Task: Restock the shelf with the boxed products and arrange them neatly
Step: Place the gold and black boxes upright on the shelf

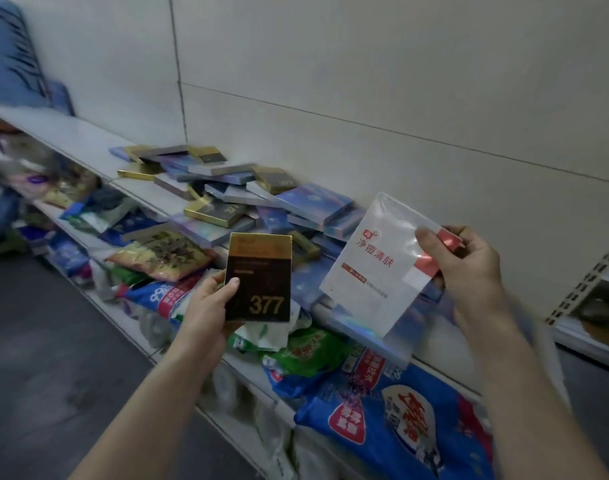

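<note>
My left hand grips a black-and-gold box marked 377, held upright in front of the shelf. My right hand holds a flat white box with red lettering and a red corner by its top right edge, tilted. Behind both lies a messy heap of flat boxes, blue, silvery and gold-edged black, strewn over the white shelf board. Some boxes under the white one are hidden.
A white back panel rises behind the shelf. Lower shelves hold plastic bags of goods, blue, green and yellow. A perforated upright stands at the right. Dark floor spreads to the left. A blue pack stands far left.
</note>
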